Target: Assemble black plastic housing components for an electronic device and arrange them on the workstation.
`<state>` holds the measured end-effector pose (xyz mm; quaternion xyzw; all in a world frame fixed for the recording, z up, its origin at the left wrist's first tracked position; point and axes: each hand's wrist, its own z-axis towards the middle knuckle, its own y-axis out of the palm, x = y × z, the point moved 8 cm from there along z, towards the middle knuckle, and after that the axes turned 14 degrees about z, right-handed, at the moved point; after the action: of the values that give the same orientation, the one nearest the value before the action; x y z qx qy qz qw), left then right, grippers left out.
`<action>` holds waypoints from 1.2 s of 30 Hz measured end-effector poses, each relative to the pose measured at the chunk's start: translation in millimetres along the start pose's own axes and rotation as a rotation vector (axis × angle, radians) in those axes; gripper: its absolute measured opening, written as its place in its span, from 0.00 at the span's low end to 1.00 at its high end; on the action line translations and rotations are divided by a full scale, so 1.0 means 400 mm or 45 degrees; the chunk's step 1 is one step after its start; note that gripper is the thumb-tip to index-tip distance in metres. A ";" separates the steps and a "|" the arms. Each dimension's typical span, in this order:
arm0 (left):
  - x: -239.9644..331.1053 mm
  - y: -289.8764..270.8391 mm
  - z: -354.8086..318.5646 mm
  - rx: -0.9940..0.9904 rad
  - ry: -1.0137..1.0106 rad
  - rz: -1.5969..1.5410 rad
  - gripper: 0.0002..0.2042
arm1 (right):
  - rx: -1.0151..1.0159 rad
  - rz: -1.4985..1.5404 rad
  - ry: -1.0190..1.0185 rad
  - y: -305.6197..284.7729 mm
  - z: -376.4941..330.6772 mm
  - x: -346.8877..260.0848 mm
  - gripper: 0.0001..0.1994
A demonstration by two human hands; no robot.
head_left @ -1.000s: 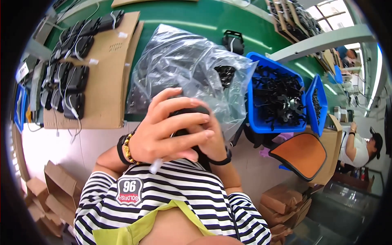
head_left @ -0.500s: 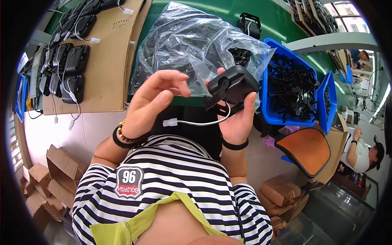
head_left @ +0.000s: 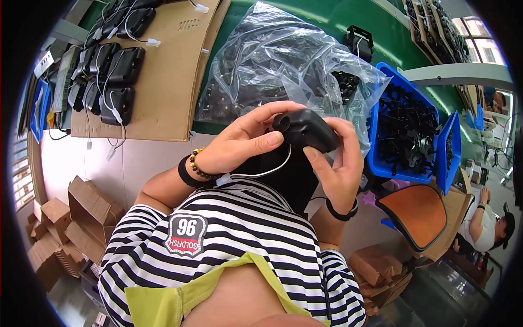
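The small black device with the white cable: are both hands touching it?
Touching. The head view shows the left hand with its fingertips pressed on the black device, while the right hand wraps its far side.

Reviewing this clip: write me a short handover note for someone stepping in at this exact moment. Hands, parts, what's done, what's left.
Left hand: fingers on the left end of the black device.
Right hand: holds the same black device from the right and underneath, above the lap.
White cable hangs from the device in a loop.
Done: a group of similar black units with white cables lies on the cardboard sheet on the left of the green bench.
Left: clear bag of black parts and blue bins look well stocked.
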<state>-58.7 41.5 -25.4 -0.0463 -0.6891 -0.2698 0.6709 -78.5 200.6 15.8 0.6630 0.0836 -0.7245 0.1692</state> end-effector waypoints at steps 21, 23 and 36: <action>0.034 -0.075 0.010 0.362 0.273 0.440 0.41 | 0.418 -1.029 -0.434 -0.129 0.081 -0.078 0.08; 0.017 -0.085 0.013 0.395 0.215 0.460 0.37 | 0.382 -1.232 -0.445 -0.145 0.120 -0.037 0.06; -0.014 -0.103 0.030 0.405 -0.027 0.268 0.37 | 0.202 -1.508 -0.233 -0.106 0.210 0.061 0.06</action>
<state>-86.7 13.4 -43.1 -0.0143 -0.7215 -0.0852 0.6870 -173.4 207.7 -3.6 0.4492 0.3692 -0.7536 -0.3066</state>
